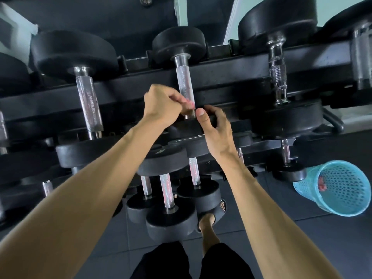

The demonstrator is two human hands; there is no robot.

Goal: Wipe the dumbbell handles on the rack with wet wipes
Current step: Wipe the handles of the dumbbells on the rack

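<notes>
Left hand [163, 104]: curled at the near end of the middle handle [184, 81] on the top tier; the fingers are closed around the handle's lower part, with a hint of pink at the fingertips; a wipe cannot be made out.
Right hand [215, 127]: laid on the near black head [189, 127] of the same dumbbell, fingers bent over its edge, thumb pointed up just beside the handle's end.
Middle handle: knurled, silver, seen between a far round head and the near head, across the rack [231, 67].
Rack: black, in tiers; dumbbells are set side by side on the top tier, with a chrome handle [277, 71] to the right and a longer one [88, 99] to the left.
Lower tiers: smaller dumbbells [167, 190] are held below the forearms.
Basket [340, 188]: blue, perforated, tipped on the floor at the right, something red inside.
Floor [322, 248]: dark tiles; a foot in a black sandal [213, 216] is seen near the lowest dumbbells.
</notes>
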